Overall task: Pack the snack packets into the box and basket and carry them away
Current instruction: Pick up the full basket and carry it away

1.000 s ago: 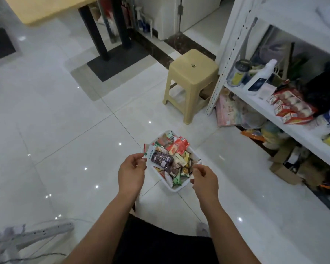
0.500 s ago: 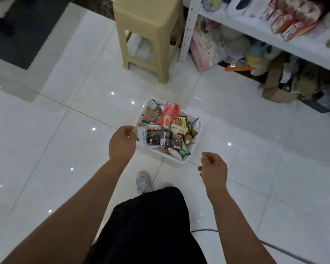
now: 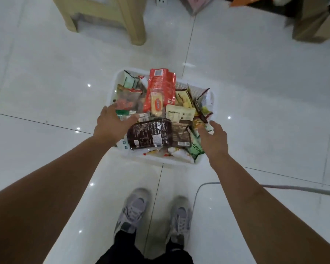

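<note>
White rectangular plastic basket (image 3: 154,160): stands on the glossy white tiled floor (image 3: 46,82), straight ahead of the person's grey sneakers (image 3: 133,210) and between the two hands.
Contents: snack packets (image 3: 130,100) heaped to the rim and above it; a long red packet (image 3: 160,88) lies far-to-near, a dark brown printed packet (image 3: 151,134) sits at the near side, and a cream packet (image 3: 179,113) lies just behind it.
Long axis: runs left to right across the person's front, a little skewed, so that each short end faces one hand.
Left hand (image 3: 112,124): over the left end; fingers straight and spread, holding nothing; the thumb lies on the packets. Whether the palm touches the rim cannot be told, since the hand hides it.
Right hand (image 3: 215,140): over the near right corner; fingers spread and relaxed, tips toward the packets, gripping nothing.
Nearer hand: judged about equal, one to each end.
Step in hand: judged to be taking hold of the filled basket at both ends, ready to lift.
Next move calls for: fingers hooked under each end rim and a level lift, as the top packets lie loose.
Surroundings: beige plastic stool (image 3: 130,20) beyond the basket; grey cable (image 3: 274,187) on the floor to the right.
</note>
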